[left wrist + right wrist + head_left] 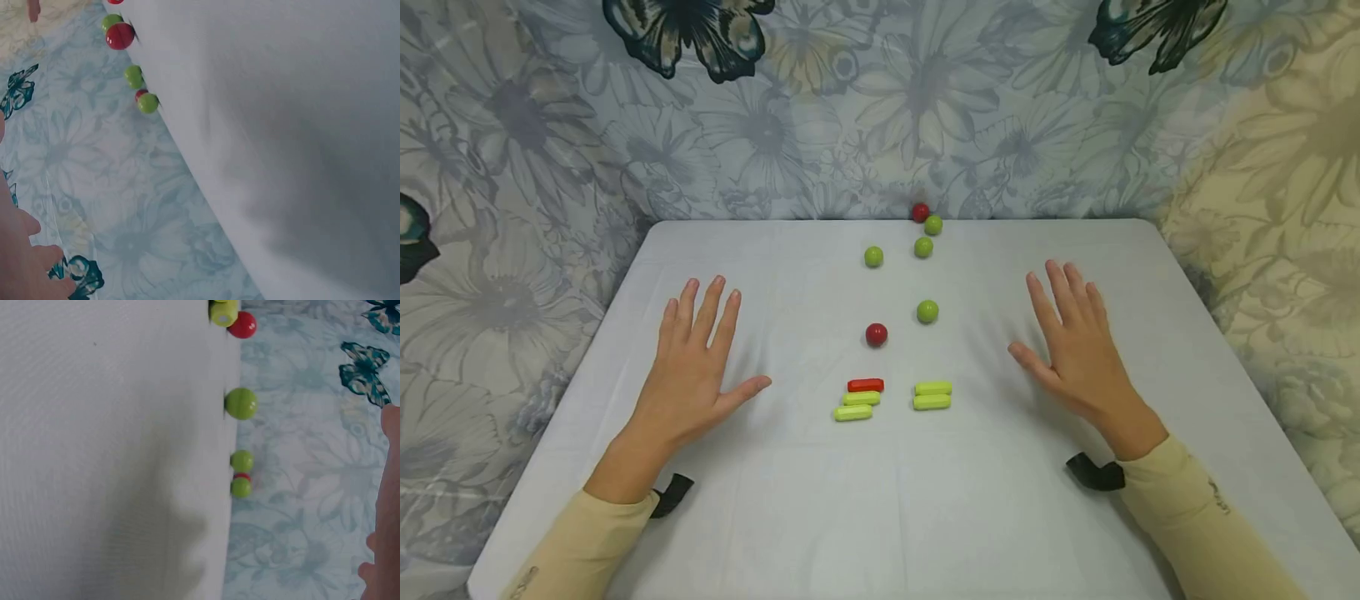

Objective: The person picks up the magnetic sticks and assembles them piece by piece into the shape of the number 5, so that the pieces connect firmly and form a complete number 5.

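Your left hand (pixel 681 383), left of centre in the frame, and your right hand (pixel 1078 354), right of centre, are both released, fingers spread, grasping nothing. Between them on the white cloth-covered table (pixel 902 508) lie glossy red and green balls, running from the centre to the top edge, and short red and yellow-green sticks just below the centre.

For a ball such as the front red ball (pixel 876 335) or the front green ball (pixel 928 312), pinch lightly from both sides; a glancing touch would probably roll it. The red stick (pixel 866 385) lies close above the yellow-green sticks (pixel 853 412), so gripping it by its ends should spare its neighbours. Keep your sleeves clear of the front pieces when you reach far.

At upper centre, the rear red ball (pixel 921 212) is partly covered by a green ball (pixel 933 225); you can't tell whether they touch. The wrist views cut off most of each hand, and a red piece (pixel 115 1) at the left wrist view's top edge is too cropped to identify. Whether your palms touch the cloth is unclear.
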The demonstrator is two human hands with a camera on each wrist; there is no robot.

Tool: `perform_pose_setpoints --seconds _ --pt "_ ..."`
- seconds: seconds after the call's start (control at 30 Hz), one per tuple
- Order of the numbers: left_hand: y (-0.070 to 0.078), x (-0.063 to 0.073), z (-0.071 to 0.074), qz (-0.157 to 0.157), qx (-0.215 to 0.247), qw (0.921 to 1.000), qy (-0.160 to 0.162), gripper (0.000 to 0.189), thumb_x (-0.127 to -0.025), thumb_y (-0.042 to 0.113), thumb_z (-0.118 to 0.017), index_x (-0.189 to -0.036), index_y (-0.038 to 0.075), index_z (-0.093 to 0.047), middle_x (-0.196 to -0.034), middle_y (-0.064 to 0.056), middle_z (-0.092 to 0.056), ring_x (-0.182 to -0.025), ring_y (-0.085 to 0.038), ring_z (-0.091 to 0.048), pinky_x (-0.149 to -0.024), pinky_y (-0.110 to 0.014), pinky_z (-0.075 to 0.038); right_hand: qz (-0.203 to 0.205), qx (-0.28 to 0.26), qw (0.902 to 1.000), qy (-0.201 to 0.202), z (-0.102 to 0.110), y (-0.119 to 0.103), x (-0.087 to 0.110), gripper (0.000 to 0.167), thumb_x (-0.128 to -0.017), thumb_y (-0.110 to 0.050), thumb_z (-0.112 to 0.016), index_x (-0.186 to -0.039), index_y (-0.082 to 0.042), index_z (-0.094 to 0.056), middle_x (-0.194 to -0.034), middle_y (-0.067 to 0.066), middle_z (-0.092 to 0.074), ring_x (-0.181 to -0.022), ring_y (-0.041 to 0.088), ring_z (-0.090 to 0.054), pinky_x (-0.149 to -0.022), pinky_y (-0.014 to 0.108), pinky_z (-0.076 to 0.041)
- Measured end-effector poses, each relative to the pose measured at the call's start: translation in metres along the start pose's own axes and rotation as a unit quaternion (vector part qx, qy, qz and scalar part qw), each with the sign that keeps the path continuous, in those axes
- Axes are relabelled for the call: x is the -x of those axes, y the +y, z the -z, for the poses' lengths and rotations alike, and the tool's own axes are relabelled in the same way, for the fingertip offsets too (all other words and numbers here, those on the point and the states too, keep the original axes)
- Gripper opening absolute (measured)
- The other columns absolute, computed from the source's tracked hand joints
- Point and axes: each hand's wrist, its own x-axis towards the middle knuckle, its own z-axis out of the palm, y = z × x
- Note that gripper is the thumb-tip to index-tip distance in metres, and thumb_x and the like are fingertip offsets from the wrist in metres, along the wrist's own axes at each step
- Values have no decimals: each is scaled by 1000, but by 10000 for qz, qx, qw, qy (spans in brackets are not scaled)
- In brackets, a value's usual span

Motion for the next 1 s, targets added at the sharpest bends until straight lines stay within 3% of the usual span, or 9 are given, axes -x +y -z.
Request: perform_pose_setpoints --seconds 0.13,0.23,0.33,0.47,0.57,0.67,0.8,0.9,1.0 --pt "8 -6 -3 52 476 9987 -168 93 -107 67 -52 -166 -4 -36 -166 -25 -40 -153 -52 -32 -121 -69 -27 78 -254 9996 -50 1 1 -6 78 -111 -59 -45 -164 -1 -43 -168 27 -35 -155 53 -27 -121 75 -20" --pt "23 -19 -5 152 1121 9909 -728 71 -103 45 -74 -154 -2 -56 -149 -20 -58 -140 -42 -51 -113 -60 -44 119 -655 9972 -339 0 -4 -22 56 -106 -37 -68 -148 -1 -63 -157 24 -51 -145 47 -45 -113 69 -38" --pt "42 -38 -10 218 1737 9724 -1541 51 -98 28 -84 -141 4 -70 -136 -13 -67 -124 -33 -64 -103 -52 -54 85 -1117 9885 -1017 -6 -19 -52 40 -97 -16 -82 -134 -5 -73 -142 16 -64 -125 36 -63 -100 58 -54" --pt "58 -59 -30 205 2223 9416 -2521 36 -99 19 -83 -131 6 -76 -125 -5 -72 -108 -24 -70 -94 -42 -57 214 -1585 9634 -2150 -28 -44 -99 38 -96 -11 -85 -132 -7 -76 -133 9 -68 -102 26 -69 -87 44 -60" --pt "62 -68 -48 197 2369 9247 -2973 31 -99 17 -82 -128 7 -78 -117 -2 -73 -100 -19 -69 -89 -36 -56 412 -1739 9429 -2811 -51 -57 -124 37 -97 -14 -83 -133 -7 -75 -133 9 -68 -96 23 -67 -83 38 -58" --pt "64 -72 -60 269 2497 9139 -3189 30 -99 19 -82 -126 7 -79 -113 1 -72 -96 -15 -67 -87 -34 -55 511 -1754 9283 -3237 -71 -66 -137 39 -97 -17 -84 -134 -9 -76 -133 7 -68 -97 21 -65 -84 35 -56" --pt "65 -74 -68 269 2541 9130 -3180 27 -100 19 -81 -124 7 -80 -113 1 -73 -96 -14 -66 -88 -34 -55 569 -1815 9180 -3481 -89 -73 -144 40 -95 -20 -87 -133 -11 -77 -124 3 -69 -95 19 -62 -85 33 -54" --pt "63 -76 -70 207 2463 9178 -3109 24 -100 17 -81 -122 7 -81 -113 0 -74 -97 -14 -66 -90 -35 -55 677 -1890 9152 -3495 -100 -75 -147 37 -95 -17 -85 -131 -11 -78 -115 0 -68 -92 17 -60 -85 32 -53" --pt "62 -78 -71 137 2486 9176 -3098 21 -101 15 -80 -120 7 -81 -111 0 -74 -98 -15 -67 -90 -34 -55 717 -1976 9146 -3454 -106 -73 -146 32 -96 -14 -84 -128 -11 -79 -109 -1 -68 -92 16 -59 -85 31 -52"
